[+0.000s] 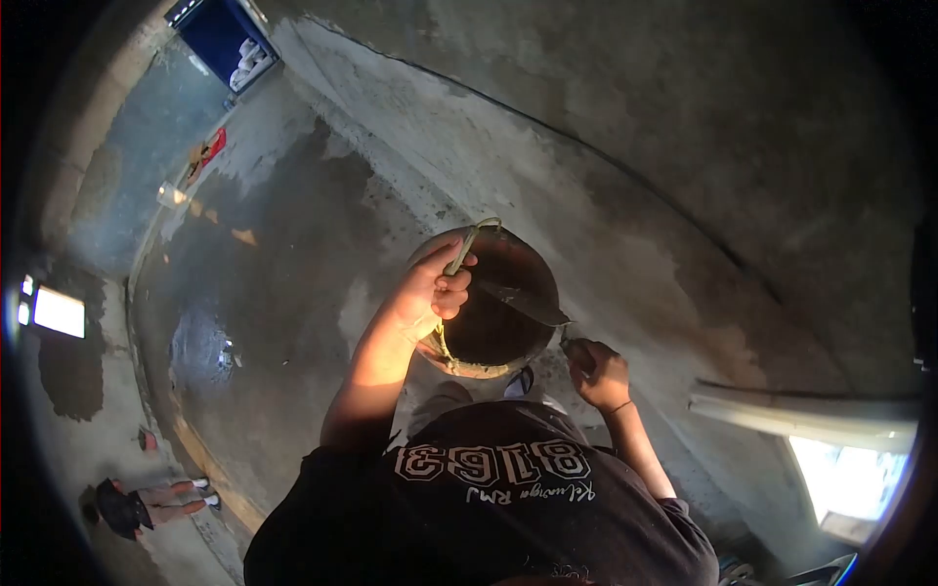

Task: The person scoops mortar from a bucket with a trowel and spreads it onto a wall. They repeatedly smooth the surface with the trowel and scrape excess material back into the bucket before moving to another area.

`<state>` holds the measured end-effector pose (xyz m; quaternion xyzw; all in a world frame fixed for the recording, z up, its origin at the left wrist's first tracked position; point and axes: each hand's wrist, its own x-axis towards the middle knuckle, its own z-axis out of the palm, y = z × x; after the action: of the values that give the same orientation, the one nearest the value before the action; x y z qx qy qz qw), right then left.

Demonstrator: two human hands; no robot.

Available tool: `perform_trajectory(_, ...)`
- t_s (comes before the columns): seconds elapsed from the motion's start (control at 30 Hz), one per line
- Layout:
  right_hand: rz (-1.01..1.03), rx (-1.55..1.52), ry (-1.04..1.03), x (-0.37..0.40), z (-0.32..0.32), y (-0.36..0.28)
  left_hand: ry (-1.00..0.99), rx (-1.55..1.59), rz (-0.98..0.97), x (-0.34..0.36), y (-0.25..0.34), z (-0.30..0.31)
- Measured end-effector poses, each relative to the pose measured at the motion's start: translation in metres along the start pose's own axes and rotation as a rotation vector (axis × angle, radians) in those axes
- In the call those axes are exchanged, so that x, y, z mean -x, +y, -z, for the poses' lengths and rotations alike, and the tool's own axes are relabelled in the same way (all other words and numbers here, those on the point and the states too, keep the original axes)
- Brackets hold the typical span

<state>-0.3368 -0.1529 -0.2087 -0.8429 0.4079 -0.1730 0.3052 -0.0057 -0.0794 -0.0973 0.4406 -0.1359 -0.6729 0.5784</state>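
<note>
My left hand (440, 283) is closed round the rope-like handle (471, 241) of a round bucket (489, 369), held in front of my body. The inside of the bucket is dark, so its contents hardly show. In my right hand (598, 374), fingers wrapped round its grip, is a trowel (532, 306). Its pointed blade reaches over the right rim into the bucket's mouth. A dark cord circles my right wrist.
Patchy wet and dry cement covers the floor (293, 264). A dark cable (606, 161) runs along the wall side. Another person (137, 508) is at the lower left. A blue-framed opening (230, 49) holds white bags at the top left; a bright window (848, 483) lies lower right.
</note>
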Motion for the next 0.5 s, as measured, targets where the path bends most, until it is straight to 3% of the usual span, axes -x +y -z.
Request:
perform_trajectory(0.13,0.025,-0.038,-0.082,-0.001,0.002,0.000,0.073,-0.070,-0.076,-0.001,-0.010,-0.002)
perform_trajectory(0.27,0.186,0.025,-0.063,0.001,-0.030,0.034,0.220,-0.176,-0.142,-0.014,-0.035,0.028)
perform_trajectory(0.5,0.223,0.016,-0.061,-0.015,-0.227,0.118,0.119,-0.239,-0.275,-0.070,-0.143,0.160)
